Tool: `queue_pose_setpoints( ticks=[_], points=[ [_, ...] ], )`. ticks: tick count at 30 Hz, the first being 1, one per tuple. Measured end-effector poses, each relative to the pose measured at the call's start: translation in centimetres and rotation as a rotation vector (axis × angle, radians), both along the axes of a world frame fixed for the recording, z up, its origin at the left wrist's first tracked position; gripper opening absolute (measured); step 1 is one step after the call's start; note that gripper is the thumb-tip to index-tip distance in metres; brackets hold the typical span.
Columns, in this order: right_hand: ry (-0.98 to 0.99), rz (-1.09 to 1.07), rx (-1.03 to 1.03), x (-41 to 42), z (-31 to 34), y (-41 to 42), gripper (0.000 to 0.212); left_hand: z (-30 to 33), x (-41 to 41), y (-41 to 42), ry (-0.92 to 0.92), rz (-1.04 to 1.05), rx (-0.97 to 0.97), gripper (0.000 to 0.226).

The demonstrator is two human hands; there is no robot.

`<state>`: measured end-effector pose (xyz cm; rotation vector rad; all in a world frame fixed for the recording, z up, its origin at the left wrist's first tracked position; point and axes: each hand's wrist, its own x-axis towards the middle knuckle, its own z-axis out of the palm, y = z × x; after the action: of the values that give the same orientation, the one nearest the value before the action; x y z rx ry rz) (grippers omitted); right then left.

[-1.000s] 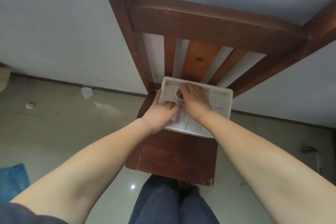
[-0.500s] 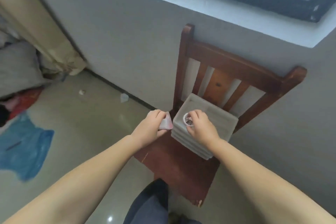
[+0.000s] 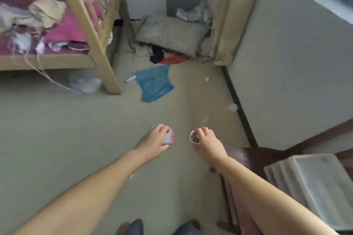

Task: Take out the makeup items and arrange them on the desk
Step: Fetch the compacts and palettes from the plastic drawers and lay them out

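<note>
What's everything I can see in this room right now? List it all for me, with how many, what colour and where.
small pinkish item: one, pink and white, held in the left hand
round item: one, white rim, held in the right hand
white tray: one, white, on the chair at lower right
chair: one, dark red-brown wood, right edge
blue bag: one, blue, on the floor at centre
bed frame: one, pale wood, upper left
grey cushion: one, grey, on the floor by the curtain
curtain: one, beige, upper right
crumpled scraps: two, white, by the skirting
left hand: one, grip round the pinkish item
right hand: one, grip round the round item
</note>
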<state>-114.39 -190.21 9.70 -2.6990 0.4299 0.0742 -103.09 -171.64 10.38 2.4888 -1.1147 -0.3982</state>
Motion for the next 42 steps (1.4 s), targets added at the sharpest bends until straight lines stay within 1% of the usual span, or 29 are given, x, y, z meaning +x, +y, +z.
queue_pose_setpoints(
  ticks=[4, 7, 12, 16, 19, 24, 29, 34, 42],
  points=[
    [-0.01, 0.273, -0.037, 6.8, 0.5, 10.5, 0.032, 0.5, 1.8, 13.1, -0.016, 0.24, -0.021, 0.041],
    [-0.016, 0.444, -0.036, 11.1, 0.3, 20.0, 0.032, 0.7, 2.1, 24.1, -0.005, 0.412, 0.003, 0.041],
    [-0.04, 0.682, -0.004, 17.0, -0.4, 38.1, 0.029, 1.0, 2.3, 43.5, -0.017, 0.664, 0.092, 0.044],
    [-0.056, 0.838, 0.013, 19.7, 0.1, 52.0, 0.031, 1.7, 2.1, 56.1, -0.001, 0.815, 0.139, 0.045],
    [-0.073, 0.973, 0.014, 21.8, 0.6, 60.9, 0.031, 2.2, 2.1, 63.3, 0.007, 0.928, 0.137, 0.044],
    [-0.099, 1.178, -0.008, 26.6, 1.4, 73.2, 0.034, 1.9, 3.4, 72.9, 0.009, 1.101, 0.127, 0.045],
    [-0.131, 1.362, -0.01, 34.2, 1.5, 85.7, 0.034, 1.9, 8.7, 83.0, -0.024, 1.245, 0.134, 0.046],
    [-0.114, 1.526, -0.023, 41.6, 2.0, 97.9, 0.034, 2.6, 14.2, 93.8, -0.008, 1.415, 0.098, 0.046],
    [-0.104, 1.725, 0.027, 48.4, 1.2, 117.6, 0.029, 1.7, 18.7, 110.1, 0.06, 1.614, 0.008, 0.042]
  ],
)
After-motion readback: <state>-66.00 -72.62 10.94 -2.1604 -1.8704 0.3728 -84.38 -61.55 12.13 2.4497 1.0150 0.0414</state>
